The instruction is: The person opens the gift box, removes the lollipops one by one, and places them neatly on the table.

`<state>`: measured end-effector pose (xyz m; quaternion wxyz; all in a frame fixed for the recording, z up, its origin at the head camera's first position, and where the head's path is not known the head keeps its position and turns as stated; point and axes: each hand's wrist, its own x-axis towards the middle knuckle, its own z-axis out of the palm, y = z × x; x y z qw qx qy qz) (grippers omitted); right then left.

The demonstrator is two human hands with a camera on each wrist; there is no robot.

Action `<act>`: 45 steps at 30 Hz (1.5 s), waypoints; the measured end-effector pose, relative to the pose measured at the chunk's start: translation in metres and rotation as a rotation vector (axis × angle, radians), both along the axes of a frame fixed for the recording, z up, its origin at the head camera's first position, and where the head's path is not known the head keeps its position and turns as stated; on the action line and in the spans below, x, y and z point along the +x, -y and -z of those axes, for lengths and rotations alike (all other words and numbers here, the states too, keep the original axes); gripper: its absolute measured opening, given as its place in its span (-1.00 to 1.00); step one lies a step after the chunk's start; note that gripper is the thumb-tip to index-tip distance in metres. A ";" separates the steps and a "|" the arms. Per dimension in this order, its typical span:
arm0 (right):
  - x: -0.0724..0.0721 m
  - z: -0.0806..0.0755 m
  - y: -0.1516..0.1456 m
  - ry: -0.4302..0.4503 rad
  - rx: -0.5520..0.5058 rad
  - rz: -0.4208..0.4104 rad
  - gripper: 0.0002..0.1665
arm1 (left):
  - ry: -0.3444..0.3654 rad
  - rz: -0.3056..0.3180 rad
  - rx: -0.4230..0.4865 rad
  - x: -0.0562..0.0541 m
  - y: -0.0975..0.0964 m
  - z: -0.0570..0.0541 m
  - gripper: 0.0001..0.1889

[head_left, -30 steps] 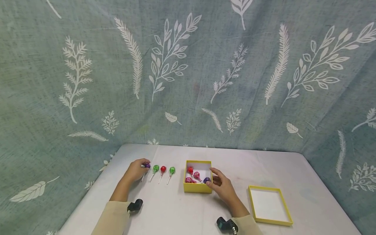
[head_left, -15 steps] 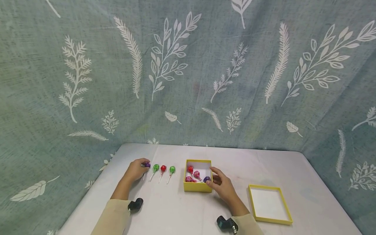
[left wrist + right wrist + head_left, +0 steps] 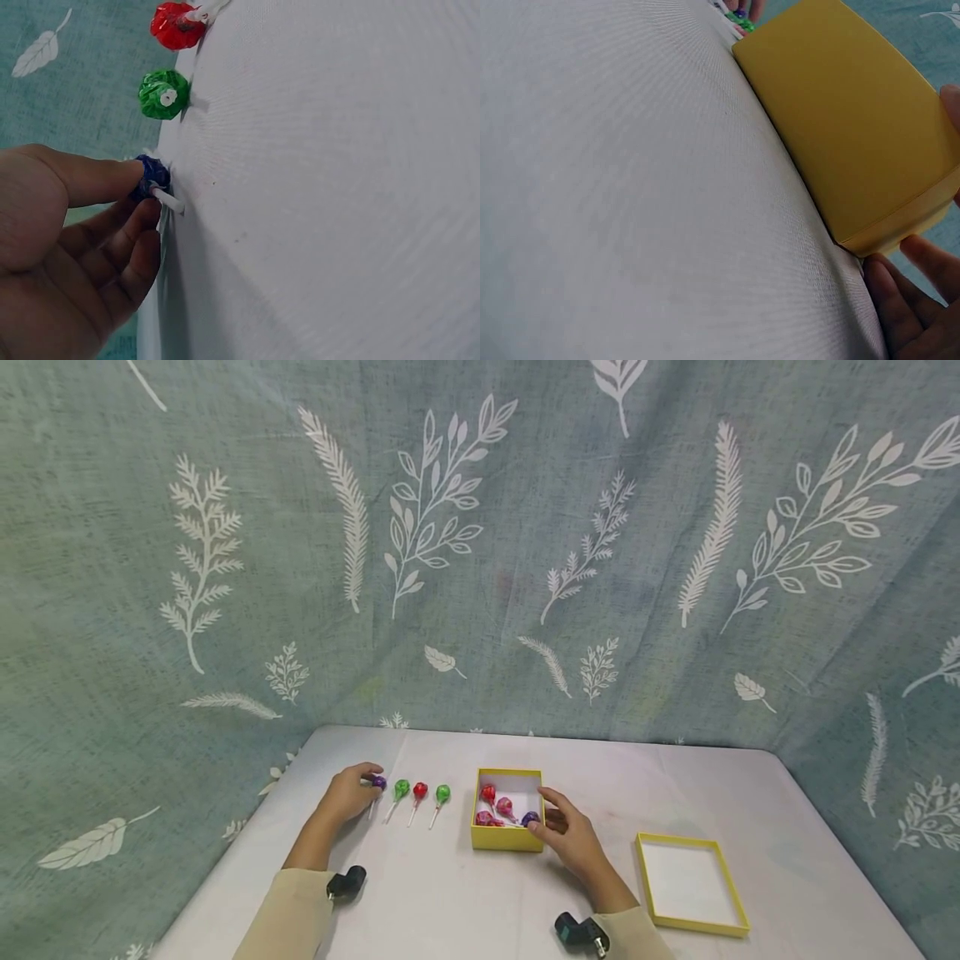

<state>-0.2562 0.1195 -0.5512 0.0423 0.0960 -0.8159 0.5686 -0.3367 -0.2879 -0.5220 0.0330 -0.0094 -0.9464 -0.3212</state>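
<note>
Watching from afar, I see leaf-printed cloth (image 3: 502, 535) hanging behind a white table (image 3: 442, 893); the yellow box (image 3: 507, 839) sits mid-table, its lid (image 3: 692, 885) near right. I have the right hand (image 3: 574, 838) gripping the box's near right corner — and the left hand (image 3: 348, 794) still pinching the purple lollipop (image 3: 379, 783), leftmost on the table. Nothing has plainly shifted this past second, so I judge that lollipop not yet lifted

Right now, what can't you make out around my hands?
Lollipops inside the yellow box: right wrist view, hidden by its wall.
Part of the purple lollipop: left wrist view, behind the left hand.
Part of the right hand: right wrist view, cut by the right edge.
Any wrapper print: head view, too small.
</note>
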 end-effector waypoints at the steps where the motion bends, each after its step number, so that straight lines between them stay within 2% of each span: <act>1: 0.000 0.000 0.000 0.002 0.000 0.000 -0.25 | -0.006 0.002 0.002 0.000 0.001 0.000 -0.61; 6: 0.000 0.001 0.000 0.000 -0.001 -0.004 -0.25 | -0.031 0.005 0.011 -0.001 0.003 -0.004 -0.65; 10: 0.000 0.002 -0.001 -0.003 0.003 -0.007 -0.24 | -0.016 -0.015 0.010 -0.001 -0.001 -0.011 -0.65; 16: -0.002 0.003 -0.002 -0.004 0.000 -0.007 -0.25 | -0.012 0.012 0.023 0.004 -0.021 -0.031 -0.65; 20: -0.002 0.002 -0.002 0.002 -0.003 -0.003 -0.26 | -0.025 0.045 0.044 0.006 -0.036 -0.039 -0.64; 29: -0.002 0.004 -0.001 0.006 -0.005 -0.009 -0.25 | -0.040 0.110 0.083 0.009 -0.064 -0.040 -0.66; 35: -0.002 0.004 -0.001 0.001 -0.007 -0.012 -0.23 | 0.000 0.167 0.105 0.011 -0.088 -0.041 -0.64; 45: -0.002 0.005 -0.001 0.007 -0.013 -0.001 -0.25 | 0.006 0.273 0.098 0.019 -0.120 -0.050 -0.69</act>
